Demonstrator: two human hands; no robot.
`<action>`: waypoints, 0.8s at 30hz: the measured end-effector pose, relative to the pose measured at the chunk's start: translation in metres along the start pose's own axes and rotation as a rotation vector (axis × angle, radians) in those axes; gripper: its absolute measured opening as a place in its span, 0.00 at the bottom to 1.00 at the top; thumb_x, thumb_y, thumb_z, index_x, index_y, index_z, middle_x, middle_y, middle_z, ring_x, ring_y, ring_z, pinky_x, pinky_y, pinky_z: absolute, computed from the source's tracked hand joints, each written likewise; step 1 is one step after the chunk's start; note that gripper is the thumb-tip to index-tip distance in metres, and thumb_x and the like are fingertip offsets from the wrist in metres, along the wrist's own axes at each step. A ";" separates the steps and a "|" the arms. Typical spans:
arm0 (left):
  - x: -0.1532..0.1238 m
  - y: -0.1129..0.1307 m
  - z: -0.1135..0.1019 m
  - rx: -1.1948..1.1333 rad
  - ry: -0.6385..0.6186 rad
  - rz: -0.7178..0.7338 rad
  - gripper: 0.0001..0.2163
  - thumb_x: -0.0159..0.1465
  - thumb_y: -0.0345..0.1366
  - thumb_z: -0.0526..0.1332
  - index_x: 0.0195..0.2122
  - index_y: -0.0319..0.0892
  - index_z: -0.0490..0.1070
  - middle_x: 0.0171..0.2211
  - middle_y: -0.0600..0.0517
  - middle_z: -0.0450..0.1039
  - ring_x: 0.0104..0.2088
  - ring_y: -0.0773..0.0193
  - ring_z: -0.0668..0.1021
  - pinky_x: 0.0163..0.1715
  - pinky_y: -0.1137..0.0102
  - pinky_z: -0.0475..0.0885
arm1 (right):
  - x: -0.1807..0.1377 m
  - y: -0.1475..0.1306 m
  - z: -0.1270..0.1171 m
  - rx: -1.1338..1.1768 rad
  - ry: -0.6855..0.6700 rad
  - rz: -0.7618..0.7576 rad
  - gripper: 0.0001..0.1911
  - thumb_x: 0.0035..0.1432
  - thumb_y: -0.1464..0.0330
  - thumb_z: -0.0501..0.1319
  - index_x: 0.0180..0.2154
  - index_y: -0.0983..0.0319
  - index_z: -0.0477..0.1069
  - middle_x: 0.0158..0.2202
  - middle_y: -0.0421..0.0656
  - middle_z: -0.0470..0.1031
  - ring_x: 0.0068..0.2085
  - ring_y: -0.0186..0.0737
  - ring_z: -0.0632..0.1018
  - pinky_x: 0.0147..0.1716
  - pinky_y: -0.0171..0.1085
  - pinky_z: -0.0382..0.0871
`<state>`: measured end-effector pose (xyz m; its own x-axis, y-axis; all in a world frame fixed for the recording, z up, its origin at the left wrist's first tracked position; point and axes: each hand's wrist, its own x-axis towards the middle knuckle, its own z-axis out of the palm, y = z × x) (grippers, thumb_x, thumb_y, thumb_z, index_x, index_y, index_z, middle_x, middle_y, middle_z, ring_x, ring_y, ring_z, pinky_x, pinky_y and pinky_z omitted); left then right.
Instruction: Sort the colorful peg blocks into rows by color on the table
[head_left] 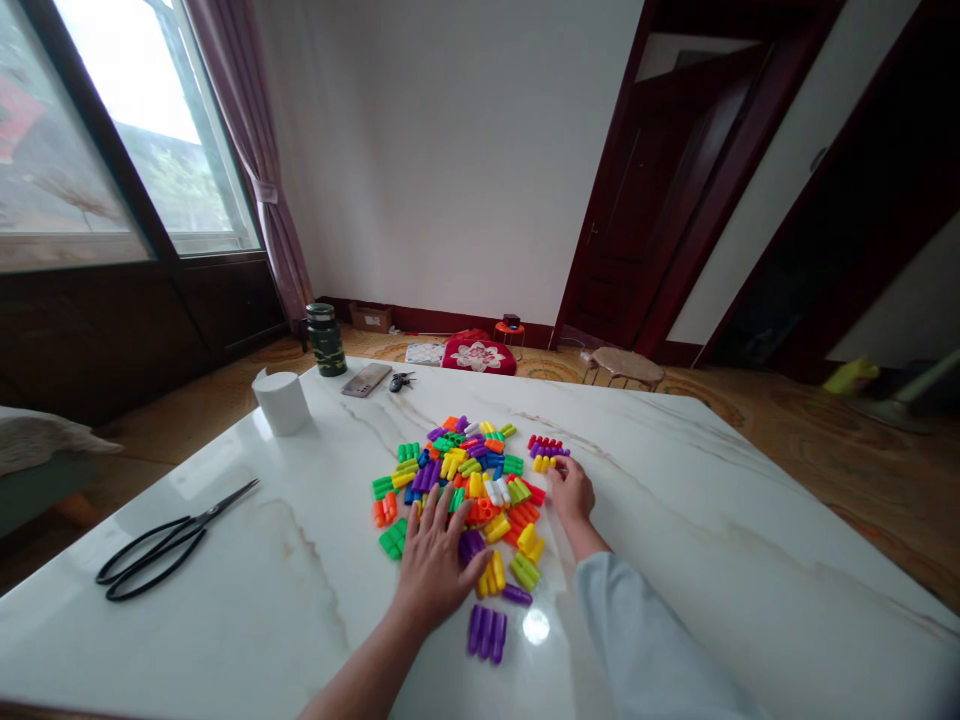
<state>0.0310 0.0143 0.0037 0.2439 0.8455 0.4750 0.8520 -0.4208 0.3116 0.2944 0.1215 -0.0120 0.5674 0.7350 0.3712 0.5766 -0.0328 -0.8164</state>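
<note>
A heap of colourful plastic building blocks [451, 462], shaped like joined tubes, lies in the middle of the table. Over the near side of the heap, my left hand [435, 560] lies with its fingers spread, touching the blocks and gripping none that I can see. My right hand [573, 492] pinches a yellow block [544, 464] at the heap's right. Just behind that block are a purple row [551, 452] and a red row [545, 442] of blocks; whether they are joined is too small to tell. Nearest me lies a purple block [487, 634], apart from the heap.
Black-handled scissors [176, 540] lie at the left of the marble-patterned table [675, 560]. Toward the back left stand a white paper roll [283, 403] and a camouflage flask [326, 342], with a phone [367, 379] and keys [401, 382] beside them. A stool [626, 366] stands beyond the far edge.
</note>
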 end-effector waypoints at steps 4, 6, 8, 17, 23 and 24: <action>0.001 0.001 -0.001 0.004 -0.014 -0.003 0.29 0.62 0.53 0.59 0.63 0.49 0.63 0.67 0.45 0.55 0.68 0.43 0.55 0.65 0.44 0.48 | -0.002 0.002 -0.005 0.094 0.015 0.050 0.17 0.46 0.61 0.61 0.37 0.63 0.75 0.37 0.48 0.79 0.32 0.41 0.76 0.34 0.38 0.69; 0.001 0.001 -0.001 0.006 -0.019 -0.009 0.29 0.62 0.54 0.58 0.62 0.49 0.64 0.67 0.45 0.55 0.68 0.43 0.55 0.65 0.44 0.48 | -0.010 0.003 -0.012 0.140 0.022 0.078 0.19 0.46 0.58 0.61 0.37 0.65 0.74 0.36 0.49 0.79 0.32 0.42 0.76 0.33 0.39 0.70; 0.001 0.001 -0.001 0.002 -0.018 -0.011 0.29 0.62 0.54 0.58 0.62 0.49 0.64 0.67 0.45 0.56 0.68 0.43 0.55 0.65 0.44 0.48 | -0.025 0.001 -0.025 0.197 -0.013 0.088 0.21 0.46 0.57 0.62 0.37 0.65 0.74 0.34 0.49 0.79 0.31 0.42 0.76 0.31 0.39 0.71; 0.000 0.002 -0.001 -0.018 0.001 -0.010 0.30 0.62 0.54 0.58 0.63 0.49 0.63 0.67 0.45 0.55 0.68 0.43 0.54 0.65 0.44 0.47 | -0.093 -0.025 -0.086 0.245 -0.572 -0.344 0.22 0.47 0.74 0.57 0.45 0.57 0.77 0.50 0.46 0.76 0.48 0.47 0.76 0.43 0.44 0.72; 0.000 0.001 -0.001 -0.015 0.014 -0.003 0.29 0.61 0.53 0.59 0.62 0.50 0.63 0.67 0.47 0.55 0.68 0.44 0.55 0.66 0.46 0.48 | -0.093 -0.026 -0.083 0.108 -0.619 -0.593 0.33 0.43 0.79 0.55 0.52 0.55 0.74 0.52 0.43 0.75 0.54 0.47 0.72 0.56 0.52 0.65; 0.000 0.001 -0.001 -0.009 0.010 -0.001 0.28 0.62 0.52 0.59 0.62 0.50 0.64 0.67 0.47 0.56 0.68 0.44 0.55 0.66 0.46 0.48 | -0.094 -0.024 -0.082 0.095 -0.604 -0.596 0.33 0.43 0.79 0.55 0.51 0.55 0.74 0.52 0.44 0.76 0.54 0.47 0.73 0.56 0.51 0.66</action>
<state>0.0316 0.0134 0.0046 0.2384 0.8424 0.4833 0.8479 -0.4232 0.3194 0.2753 -0.0018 0.0092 -0.2419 0.8471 0.4732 0.6120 0.5116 -0.6031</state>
